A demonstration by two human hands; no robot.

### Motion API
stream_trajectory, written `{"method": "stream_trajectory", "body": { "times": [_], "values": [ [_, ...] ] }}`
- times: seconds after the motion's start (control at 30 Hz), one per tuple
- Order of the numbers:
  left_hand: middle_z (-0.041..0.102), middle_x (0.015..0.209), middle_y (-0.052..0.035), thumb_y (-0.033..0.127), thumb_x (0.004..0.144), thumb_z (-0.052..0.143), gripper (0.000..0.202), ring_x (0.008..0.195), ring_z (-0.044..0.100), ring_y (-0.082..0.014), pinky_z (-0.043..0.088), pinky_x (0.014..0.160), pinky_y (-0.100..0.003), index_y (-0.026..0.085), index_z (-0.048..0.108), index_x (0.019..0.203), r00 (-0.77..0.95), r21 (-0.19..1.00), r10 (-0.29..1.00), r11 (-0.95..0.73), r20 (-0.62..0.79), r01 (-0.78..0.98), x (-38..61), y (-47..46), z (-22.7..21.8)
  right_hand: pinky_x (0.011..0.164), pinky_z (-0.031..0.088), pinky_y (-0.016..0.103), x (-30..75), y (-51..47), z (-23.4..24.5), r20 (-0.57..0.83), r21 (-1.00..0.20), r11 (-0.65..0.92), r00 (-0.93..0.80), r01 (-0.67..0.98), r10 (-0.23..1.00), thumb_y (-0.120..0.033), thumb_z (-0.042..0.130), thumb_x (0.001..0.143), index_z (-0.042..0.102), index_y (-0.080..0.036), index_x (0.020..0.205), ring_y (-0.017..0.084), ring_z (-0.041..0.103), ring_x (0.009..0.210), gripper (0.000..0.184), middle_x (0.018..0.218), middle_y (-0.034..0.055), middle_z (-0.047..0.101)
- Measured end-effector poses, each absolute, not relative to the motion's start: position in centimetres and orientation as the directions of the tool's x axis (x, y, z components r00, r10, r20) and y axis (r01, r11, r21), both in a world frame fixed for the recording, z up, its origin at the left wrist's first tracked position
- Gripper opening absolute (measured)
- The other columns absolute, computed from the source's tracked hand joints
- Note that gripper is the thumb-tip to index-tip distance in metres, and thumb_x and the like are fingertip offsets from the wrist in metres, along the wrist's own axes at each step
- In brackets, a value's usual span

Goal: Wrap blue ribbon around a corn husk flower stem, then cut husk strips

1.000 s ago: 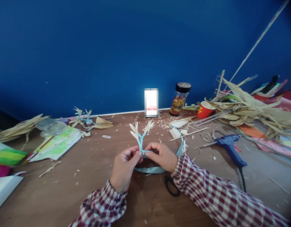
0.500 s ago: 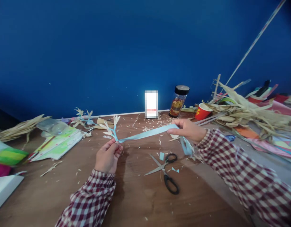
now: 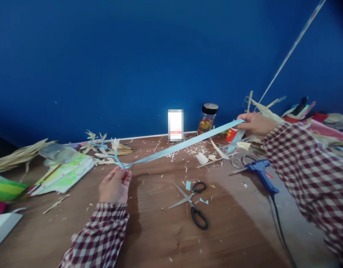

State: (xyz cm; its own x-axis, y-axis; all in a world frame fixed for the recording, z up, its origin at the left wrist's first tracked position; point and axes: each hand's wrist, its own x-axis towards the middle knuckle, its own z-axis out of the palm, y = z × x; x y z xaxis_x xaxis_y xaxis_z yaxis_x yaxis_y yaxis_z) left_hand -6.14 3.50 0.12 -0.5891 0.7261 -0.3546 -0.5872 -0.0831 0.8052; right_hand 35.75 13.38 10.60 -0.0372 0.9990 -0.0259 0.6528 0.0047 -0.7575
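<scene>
My left hand [image 3: 115, 184] pinches the base of a small corn-husk sprig [image 3: 115, 150], whose stem is wrapped in light blue. From it a light blue ribbon [image 3: 177, 148] runs up to the right, stretched out between my hands. My right hand [image 3: 256, 124] is closed on the ribbon's other part, in front of the red paper cup [image 3: 231, 134]; a loose length hangs below the fingers. Below the ribbon, scissors [image 3: 191, 200] with black handles lie open on the table. A blue glue gun [image 3: 262, 175] lies under my right forearm.
Husk shreds and ribbon scraps [image 3: 204, 201] litter the brown table [image 3: 160, 230]. A lidded jar [image 3: 207, 118] and a pixelated white object [image 3: 175, 125] stand by the blue wall. Painted paper [image 3: 67, 173] and dried husks [image 3: 23, 154] lie left, a second sprig [image 3: 96, 140] behind.
My right hand has moved right and away, drawing out a longer stretch of ribbon. The glue gun has come into sight. My left hand has shifted slightly left, still holding the sprig.
</scene>
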Motion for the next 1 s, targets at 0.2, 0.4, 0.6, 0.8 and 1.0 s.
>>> {"method": "stream_trajectory", "body": {
  "times": [0.2,0.4,0.6,0.8,1.0],
  "values": [
    [0.058,0.059,0.0015,-0.002,0.07,0.055,0.016,0.054,0.056,-0.0074,0.053,0.056,-0.018,0.014,0.055,0.071,-0.607,0.794,0.717,-0.125,-0.342,-0.595,-6.8,3.4,0.8,0.057,0.045,0.029,37.4,14.7,8.1,0.017,-0.589,0.027,-0.021,0.807,1.0,-0.031,0.067,0.065,0.058,-0.016,0.076,0.015,0.057,0.059,0.021,0.067,0.0057,0.063],
    [0.061,0.061,-0.0004,-0.001,0.071,0.055,0.014,0.057,0.059,-0.009,0.053,0.055,-0.019,0.013,0.058,0.071,-0.523,0.801,0.798,-0.089,-0.298,-0.592,-5.9,3.1,0.2,0.06,0.045,0.034,35.9,14.3,9.4,0.089,-0.385,0.174,-0.151,0.906,0.984,-0.032,0.078,0.048,0.063,-0.02,0.079,0.02,0.057,0.064,0.037,0.075,0.0062,0.063],
    [0.062,0.063,-0.0001,0.003,0.067,0.06,0.012,0.057,0.059,-0.0079,0.052,0.056,-0.017,0.013,0.061,0.073,-0.394,0.803,0.888,-0.047,-0.239,-0.594,-3.8,2.3,-0.5,0.05,0.042,0.026,29.4,10.9,10.4,0.155,-0.688,0.232,-0.173,0.688,0.973,-0.028,0.041,0.085,0.052,-0.019,0.076,0.013,0.053,0.056,0.017,0.068,0.0045,0.057],
    [0.061,0.066,-0.0001,0.01,0.063,0.069,0.018,0.056,0.056,-0.0067,0.049,0.054,-0.015,0.011,0.062,0.08,-0.104,0.818,0.953,0.186,-0.286,-0.544,-0.2,0.1,0.5,0.051,0.042,0.025,20.6,6.9,5.6,0.076,-0.808,0.338,-0.483,0.483,0.873,-0.036,0.035,0.088,0.049,-0.018,0.066,0.011,0.051,0.052,0.032,0.06,0.0001,0.054],
    [0.064,0.077,-0.0013,0.015,0.06,0.074,0.026,0.061,0.057,-0.0073,0.05,0.059,-0.018,0.012,0.064,0.084,0.011,0.798,0.951,0.265,-0.309,-0.542,0.6,-0.8,0.3,0.081,0.04,0.031,15.4,4.8,1.8,0.223,-0.823,0.441,-0.511,0.357,0.83,-0.023,0.042,0.086,0.057,-0.021,0.1,0.017,0.055,0.091,0.02,0.096,0.0041,0.061]
  ]
}}
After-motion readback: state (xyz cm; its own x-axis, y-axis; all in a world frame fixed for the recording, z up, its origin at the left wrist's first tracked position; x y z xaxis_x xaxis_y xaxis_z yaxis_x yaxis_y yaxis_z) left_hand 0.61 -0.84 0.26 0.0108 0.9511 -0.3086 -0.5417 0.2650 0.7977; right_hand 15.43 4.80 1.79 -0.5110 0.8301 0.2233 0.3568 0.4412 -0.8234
